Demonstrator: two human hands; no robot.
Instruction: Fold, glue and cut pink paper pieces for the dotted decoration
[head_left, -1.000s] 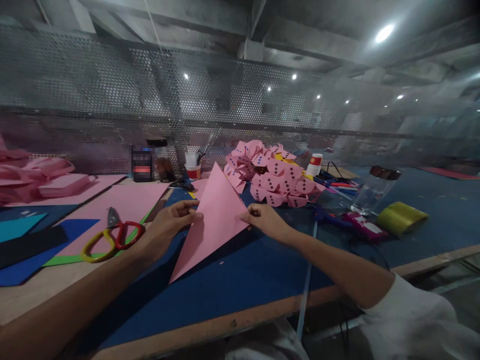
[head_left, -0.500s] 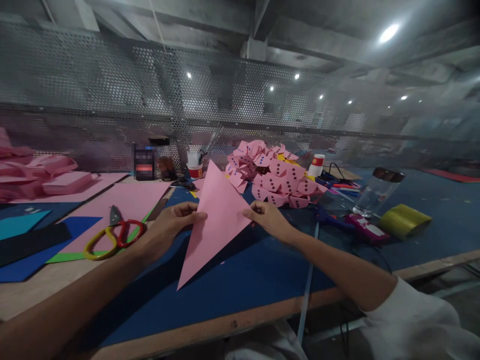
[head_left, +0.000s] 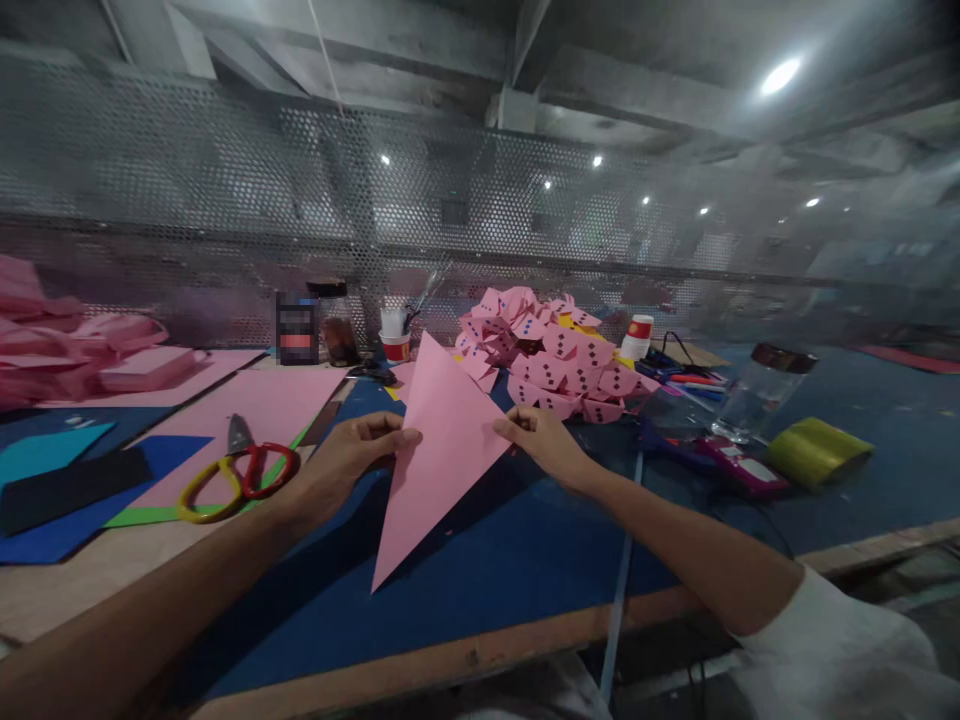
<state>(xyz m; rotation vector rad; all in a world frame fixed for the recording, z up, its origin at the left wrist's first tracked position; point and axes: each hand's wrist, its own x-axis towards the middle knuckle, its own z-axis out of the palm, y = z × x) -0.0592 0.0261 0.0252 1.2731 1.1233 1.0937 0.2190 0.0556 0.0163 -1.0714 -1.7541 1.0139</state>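
A pink sheet of paper (head_left: 446,450), triangular in outline, is held up over the blue table surface (head_left: 525,560). My left hand (head_left: 367,455) pinches its left edge, thumb on the near face. At the right corner, my right hand (head_left: 544,440) grips the paper between thumb and fingers. Behind it lies a heap of folded pink paper pieces (head_left: 555,350) with dark and blue diamond marks. Scissors (head_left: 240,465) with one red and one yellow handle loop rest on pink and green sheets, left of my left forearm.
Stacked pink paper (head_left: 142,370) lies far left, near blue and black sheets (head_left: 75,490). Paper cups (head_left: 395,345), a dark-lidded jar (head_left: 339,325) and a clear jar (head_left: 761,395) stand farther back. A yellow roll (head_left: 821,450) sits right, beside a purple-pink tool (head_left: 742,468). Perforated metal panels (head_left: 450,220) rise behind.
The view has shifted slightly, so everything sits a little lower and farther right. Both hands keep hold of the pink paper, whose lower tip has swung slightly right.
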